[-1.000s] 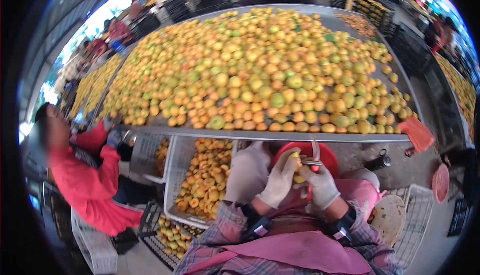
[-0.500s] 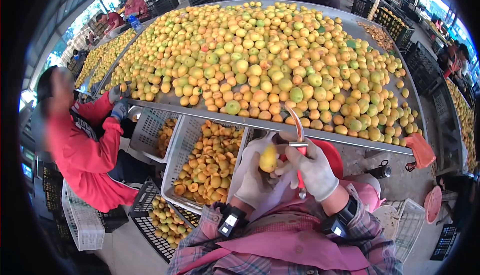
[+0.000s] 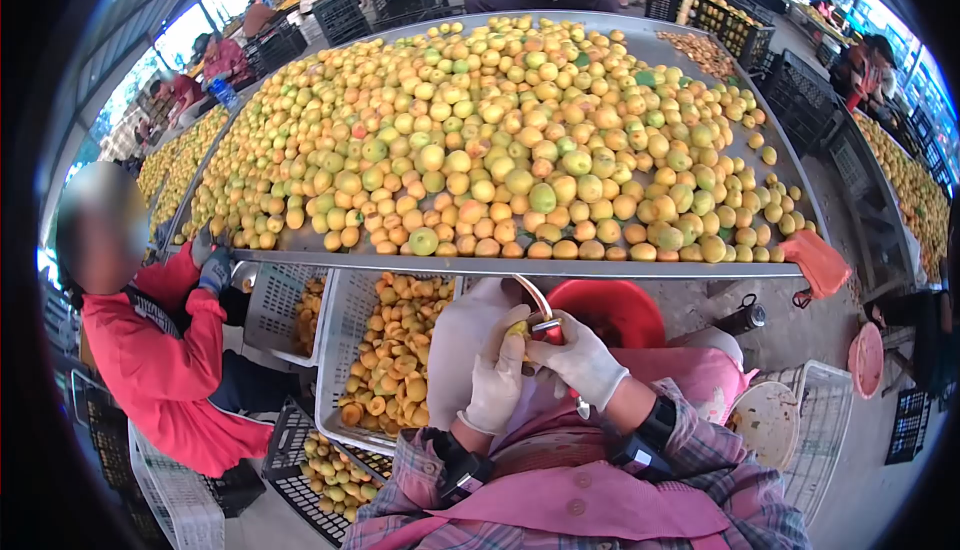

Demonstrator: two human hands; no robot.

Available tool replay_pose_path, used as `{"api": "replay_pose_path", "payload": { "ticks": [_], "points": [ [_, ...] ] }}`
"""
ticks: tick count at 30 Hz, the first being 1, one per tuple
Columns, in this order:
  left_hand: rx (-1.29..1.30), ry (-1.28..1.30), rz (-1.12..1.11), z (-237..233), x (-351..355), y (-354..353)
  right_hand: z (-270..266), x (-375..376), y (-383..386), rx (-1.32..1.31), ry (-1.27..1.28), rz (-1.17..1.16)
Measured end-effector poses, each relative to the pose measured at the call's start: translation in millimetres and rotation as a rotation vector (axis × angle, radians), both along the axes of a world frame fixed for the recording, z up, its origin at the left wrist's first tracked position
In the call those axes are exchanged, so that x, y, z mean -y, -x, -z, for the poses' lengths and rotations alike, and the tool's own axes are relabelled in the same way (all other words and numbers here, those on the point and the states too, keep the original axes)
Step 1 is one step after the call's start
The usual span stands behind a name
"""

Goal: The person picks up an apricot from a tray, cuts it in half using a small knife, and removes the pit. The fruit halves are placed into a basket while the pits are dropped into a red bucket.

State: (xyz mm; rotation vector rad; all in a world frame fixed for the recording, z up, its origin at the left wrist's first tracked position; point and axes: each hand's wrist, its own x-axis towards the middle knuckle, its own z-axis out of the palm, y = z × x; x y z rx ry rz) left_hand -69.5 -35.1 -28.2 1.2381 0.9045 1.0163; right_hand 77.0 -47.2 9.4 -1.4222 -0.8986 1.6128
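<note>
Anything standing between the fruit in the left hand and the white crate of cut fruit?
Yes: in this view, the pale-clad leg lies between the fruit in the left hand and the white crate.

Both hands meet just below the near edge of the table (image 3: pixel 640 269), in pale gloves, their fingertips close together. The left hand (image 3: pixel 497 380) points up toward that edge, its fingers bent inward in a closed grip. The right hand (image 3: pixel 582 358), back showing, angles up and leftward, fingers curled shut. Both forearms rise toward the table and slant inward, with plaid sleeves and a dark band around each wrist.
</note>
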Motion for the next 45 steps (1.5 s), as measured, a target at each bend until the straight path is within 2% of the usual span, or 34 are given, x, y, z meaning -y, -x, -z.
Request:
{"api": "replay_pose_path", "payload": {
  "ticks": [5,12,15,18,20,21,23,28,31,32,33,34,36,37,38,39,41,43,45],
  "points": [
    [-0.208,-0.249,-0.039,23,3,-11,10,8,-11,-0.053,-0.022,-0.011],
    [-0.310,-0.245,0.001,16,8,-34,24,17,-21,-0.068,-0.011,0.102],
    [-0.303,-0.130,-0.011,14,12,-44,26,22,-24,-0.030,-0.004,0.142],
    [-0.361,-0.134,-0.052,17,12,-50,58,23,-22,0.061,-0.079,0.170],
    [-0.259,-0.169,-0.079,17,9,-54,75,21,-16,0.031,-0.244,0.336],
    [-0.257,-0.170,-0.083,13,5,-53,82,24,-22,0.032,-0.245,0.332],
    [-0.011,0.271,0.054,-3,-1,-46,39,29,-36,-0.262,0.032,0.282],
    [0.061,0.185,0.060,-7,-6,-45,44,33,-49,-0.404,-0.006,0.256],
    [0.020,0.278,0.098,-9,-8,-34,31,32,-45,-0.454,0.039,0.236],
    [-0.045,0.135,0.110,-7,-8,-30,31,30,-42,-0.449,0.041,0.231],
    [-0.109,-0.010,0.121,-6,-8,-27,31,29,-39,-0.318,0.010,0.206],
    [-0.104,-0.012,0.118,-6,-8,-26,32,28,-36,-0.187,-0.023,0.183],
    [-0.330,-0.194,0.118,-5,-7,-23,31,25,-29,-0.164,0.001,0.214],
    [-0.321,-0.210,0.115,2,-7,-20,30,22,-26,-0.145,0.020,0.250],
    [-0.480,-0.433,0.076,14,-9,-17,35,21,-26,-0.190,0.024,0.282],
    [-0.633,-0.668,0.023,19,-15,-16,39,20,-25,-0.103,0.021,0.255],
    [-0.515,-0.389,0.087,-5,-10,-18,26,19,-22,-0.010,0.009,0.203],
    [-0.474,-0.353,0.080,13,-13,-17,34,17,-18,0.052,-0.056,0.182],
    [-0.457,-0.466,0.066,15,-13,-19,46,16,-16,-0.022,-0.128,0.241]
  ]
}}
